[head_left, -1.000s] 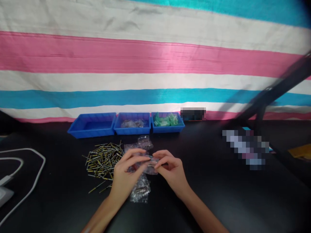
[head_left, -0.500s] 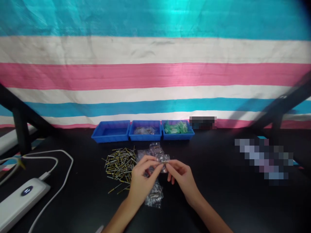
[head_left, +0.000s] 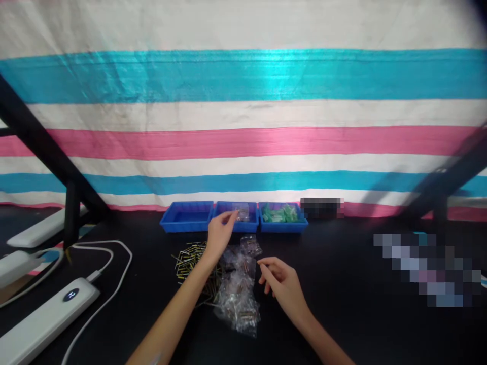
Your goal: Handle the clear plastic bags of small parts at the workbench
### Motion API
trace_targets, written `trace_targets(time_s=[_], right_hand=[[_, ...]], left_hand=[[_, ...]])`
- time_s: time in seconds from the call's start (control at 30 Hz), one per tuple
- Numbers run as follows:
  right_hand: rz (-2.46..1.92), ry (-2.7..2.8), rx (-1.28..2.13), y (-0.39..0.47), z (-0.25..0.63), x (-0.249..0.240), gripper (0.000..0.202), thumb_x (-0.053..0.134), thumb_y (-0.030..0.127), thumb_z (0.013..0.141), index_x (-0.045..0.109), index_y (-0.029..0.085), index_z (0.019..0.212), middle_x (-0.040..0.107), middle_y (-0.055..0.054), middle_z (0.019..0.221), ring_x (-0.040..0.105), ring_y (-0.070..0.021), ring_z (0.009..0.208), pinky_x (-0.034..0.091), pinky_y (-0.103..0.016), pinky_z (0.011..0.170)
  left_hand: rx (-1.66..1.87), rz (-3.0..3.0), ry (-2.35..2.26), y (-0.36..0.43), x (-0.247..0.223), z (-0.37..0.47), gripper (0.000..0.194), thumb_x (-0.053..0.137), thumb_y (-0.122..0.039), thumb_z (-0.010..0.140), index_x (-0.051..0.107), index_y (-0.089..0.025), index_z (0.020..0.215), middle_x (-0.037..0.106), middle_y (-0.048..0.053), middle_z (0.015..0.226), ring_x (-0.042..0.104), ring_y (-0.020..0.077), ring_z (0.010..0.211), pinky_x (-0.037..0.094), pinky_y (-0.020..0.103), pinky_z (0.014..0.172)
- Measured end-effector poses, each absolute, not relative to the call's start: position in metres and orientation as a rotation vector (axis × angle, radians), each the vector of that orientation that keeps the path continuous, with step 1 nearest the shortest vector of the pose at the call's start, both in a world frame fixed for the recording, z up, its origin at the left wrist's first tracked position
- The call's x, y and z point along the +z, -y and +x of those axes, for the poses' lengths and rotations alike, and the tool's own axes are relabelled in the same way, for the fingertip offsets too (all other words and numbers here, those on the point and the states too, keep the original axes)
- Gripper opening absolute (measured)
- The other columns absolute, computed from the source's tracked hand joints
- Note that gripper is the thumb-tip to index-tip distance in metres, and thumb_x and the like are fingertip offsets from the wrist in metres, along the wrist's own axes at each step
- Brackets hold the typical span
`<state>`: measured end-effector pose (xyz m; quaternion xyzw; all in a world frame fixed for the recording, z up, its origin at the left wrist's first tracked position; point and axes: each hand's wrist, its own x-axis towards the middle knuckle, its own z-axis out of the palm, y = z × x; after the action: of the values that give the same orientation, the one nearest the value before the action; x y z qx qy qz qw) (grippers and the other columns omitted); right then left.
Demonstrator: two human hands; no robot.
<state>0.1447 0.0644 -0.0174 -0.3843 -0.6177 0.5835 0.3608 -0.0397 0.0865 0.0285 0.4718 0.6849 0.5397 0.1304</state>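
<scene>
My left hand reaches forward over the middle blue tray and pinches a small clear bag at its fingertips. My right hand hovers low over the black table with its fingers loosely apart and nothing in them. Between my arms lies a heap of small clear bags with metal parts inside. A scatter of gold-tipped pins lies to the left of the heap, partly under my left forearm. The left blue tray looks empty, and the right blue tray holds green parts.
A white power bank with a white cable lies at the near left. Black frame struts rise on the left and on the right. A striped cloth hangs behind the trays.
My left hand has carried the small clear bag forward from in front of me to the middle tray. My right hand has let go of it. The view has tilted upward.
</scene>
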Motion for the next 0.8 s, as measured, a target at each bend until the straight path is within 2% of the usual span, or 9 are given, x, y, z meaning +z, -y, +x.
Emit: trace_targets(time_s=[0.07, 0.13, 0.17, 0.23, 0.3, 0.5, 0.67, 0.8], right_hand=[[-0.987, 1.618, 1.448, -0.07, 0.141, -0.02, 0.027, 0.056, 0.038, 0.078, 0.062, 0.012, 0.086, 0.057, 0.0, 0.054, 0.046, -0.0077, 0.039, 0.032, -0.019, 0.038], [-0.991, 1.627, 1.364, -0.076, 0.138, -0.023, 0.025, 0.056, 0.036, 0.078, 0.062, 0.012, 0.084, 0.052, 0.002, 0.052, 0.043, -0.0075, 0.04, 0.031, -0.02, 0.04], [-0.999, 1.624, 1.319, -0.079, 0.137, -0.024, 0.024, 0.057, 0.035, 0.078, 0.063, 0.012, 0.083, 0.048, 0.003, 0.051, 0.042, -0.0075, 0.041, 0.03, -0.02, 0.041], [-1.008, 1.625, 1.251, -0.083, 0.137, -0.026, 0.023, 0.057, 0.034, 0.077, 0.064, 0.013, 0.08, 0.042, 0.005, 0.05, 0.039, -0.0075, 0.044, 0.029, -0.02, 0.043], [-1.001, 1.641, 1.238, -0.085, 0.138, -0.026, 0.022, 0.058, 0.034, 0.076, 0.065, 0.013, 0.079, 0.04, 0.005, 0.051, 0.038, -0.0078, 0.045, 0.028, -0.02, 0.044], [-0.989, 1.654, 1.305, -0.083, 0.139, -0.024, 0.024, 0.059, 0.038, 0.077, 0.064, 0.014, 0.081, 0.044, 0.003, 0.053, 0.043, -0.0103, 0.05, 0.032, -0.022, 0.047], [-0.981, 1.656, 1.319, -0.084, 0.141, -0.026, 0.022, 0.059, 0.036, 0.077, 0.065, 0.015, 0.082, 0.047, 0.002, 0.056, 0.042, -0.0087, 0.048, 0.031, -0.02, 0.045], [-0.992, 1.69, 1.282, -0.084, 0.141, -0.025, 0.02, 0.059, 0.033, 0.077, 0.065, 0.016, 0.087, 0.056, -0.002, 0.074, 0.044, -0.0073, 0.048, 0.034, -0.02, 0.044]], left_hand=[[1.61, 1.419, -2.126, -0.09, 0.035, -0.043, 0.035, 0.058, -0.034, 0.075, 0.061, -0.014, 0.104, 0.063, 0.01, 0.098, 0.055, 0.0238, 0.087, 0.042, 0.038, 0.082], [1.553, 1.633, -2.33, -0.079, 0.04, -0.038, 0.041, 0.056, -0.031, 0.077, 0.054, -0.017, 0.115, 0.058, 0.01, 0.109, 0.051, 0.0258, 0.097, 0.039, 0.041, 0.085], [1.463, 1.758, -2.382, -0.07, 0.04, -0.034, 0.036, 0.054, -0.031, 0.079, 0.055, -0.019, 0.113, 0.058, 0.008, 0.108, 0.049, 0.0256, 0.099, 0.038, 0.04, 0.085], [1.19, 1.97, -2.394, -0.048, 0.038, -0.025, 0.02, 0.052, -0.033, 0.081, 0.063, -0.023, 0.095, 0.06, 0.005, 0.097, 0.051, 0.0243, 0.093, 0.038, 0.039, 0.081], [0.966, 2.043, -2.333, -0.028, 0.031, -0.019, 0.019, 0.051, -0.037, 0.082, 0.065, -0.024, 0.083, 0.062, 0.003, 0.09, 0.053, 0.0228, 0.088, 0.037, 0.038, 0.078], [0.727, 2.175, -2.101, -0.008, 0.002, -0.019, 0.03, 0.058, -0.034, 0.079, 0.061, -0.022, 0.106, 0.061, 0.007, 0.111, 0.051, 0.0263, 0.104, 0.032, 0.042, 0.089], [0.744, 2.149, -2.019, -0.01, 0.0, -0.019, 0.025, 0.059, -0.029, 0.079, 0.062, -0.024, 0.103, 0.063, 0.005, 0.106, 0.052, 0.0249, 0.101, 0.032, 0.042, 0.087], [0.796, 2.066, -1.979, -0.011, 0.003, -0.017, 0.025, 0.06, -0.022, 0.077, 0.061, -0.026, 0.102, 0.061, 0.003, 0.101, 0.052, 0.0234, 0.097, 0.035, 0.039, 0.084]])
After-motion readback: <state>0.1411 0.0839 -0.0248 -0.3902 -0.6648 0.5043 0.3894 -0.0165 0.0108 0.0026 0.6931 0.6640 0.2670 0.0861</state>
